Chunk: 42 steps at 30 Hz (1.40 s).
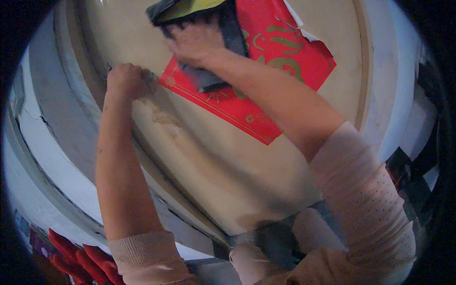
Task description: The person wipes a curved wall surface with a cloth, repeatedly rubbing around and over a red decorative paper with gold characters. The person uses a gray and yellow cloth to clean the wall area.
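Note:
A red paper poster (256,121) with gold lettering and ornament lies against a beige door panel (199,171). Its upper right edge is torn and shows white. My right hand (196,42) grips a dark grey cloth (231,32) with a yellow-green part at the top, and the cloth overlaps the poster. To the left, my left hand (124,82) is closed in a fist around a dark fitting (150,75) near the door's edge, apparently the door handle. Most of that fitting is hidden by the fingers.
A pale frame and wall (64,107) run along the left. On the right, a brown trim strip (361,64) borders the door. Red cloth-like objects (82,260) are at the lower left. My legs (313,228) are below the door's lower end.

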Each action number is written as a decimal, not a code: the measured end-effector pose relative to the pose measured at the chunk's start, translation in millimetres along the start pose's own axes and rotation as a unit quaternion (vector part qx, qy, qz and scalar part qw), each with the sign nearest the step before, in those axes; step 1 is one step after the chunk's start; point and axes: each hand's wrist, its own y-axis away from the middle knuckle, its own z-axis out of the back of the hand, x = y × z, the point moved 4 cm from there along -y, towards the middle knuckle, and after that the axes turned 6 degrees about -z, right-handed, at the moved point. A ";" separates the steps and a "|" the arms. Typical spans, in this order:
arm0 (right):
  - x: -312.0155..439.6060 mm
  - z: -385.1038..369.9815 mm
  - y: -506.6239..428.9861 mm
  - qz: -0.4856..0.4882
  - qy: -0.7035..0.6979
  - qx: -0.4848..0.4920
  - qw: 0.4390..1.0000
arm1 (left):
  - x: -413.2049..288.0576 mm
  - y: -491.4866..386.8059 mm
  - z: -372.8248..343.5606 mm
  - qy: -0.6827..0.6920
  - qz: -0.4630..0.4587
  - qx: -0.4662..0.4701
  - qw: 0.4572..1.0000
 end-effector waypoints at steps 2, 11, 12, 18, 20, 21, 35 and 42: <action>18.2 -20.6 9.0 0.023 -0.024 0.020 0.999 | -8.0 -2.4 -14.0 -0.008 -0.008 0.002 1.000; 85.5 -71.7 39.3 0.085 -0.061 0.052 0.993 | -11.2 23.1 -61.3 0.018 0.012 -0.045 0.999; 80.0 -73.5 42.3 0.091 -0.045 0.046 0.994 | -16.4 22.3 -61.5 0.012 0.005 -0.049 0.999; 50.8 -67.6 44.7 0.139 0.019 0.022 0.990 | -26.4 18.9 -62.3 -0.013 0.001 -0.042 0.999; 38.9 -56.4 31.7 0.129 -0.019 -0.005 0.991 | -9.3 11.7 -59.6 -0.050 -0.019 0.000 0.999; 22.4 -52.3 29.9 0.112 -0.011 0.005 0.994 | -14.2 7.9 -56.5 -0.045 -0.026 -0.001 0.999; -112.0 3.1 7.8 -0.016 0.019 -0.025 0.999 | 10.8 9.3 -71.9 -0.041 0.009 -0.008 0.999; -153.9 16.8 17.8 -0.055 0.030 -0.074 0.995 | 10.3 3.3 -71.3 -0.043 0.010 -0.016 0.999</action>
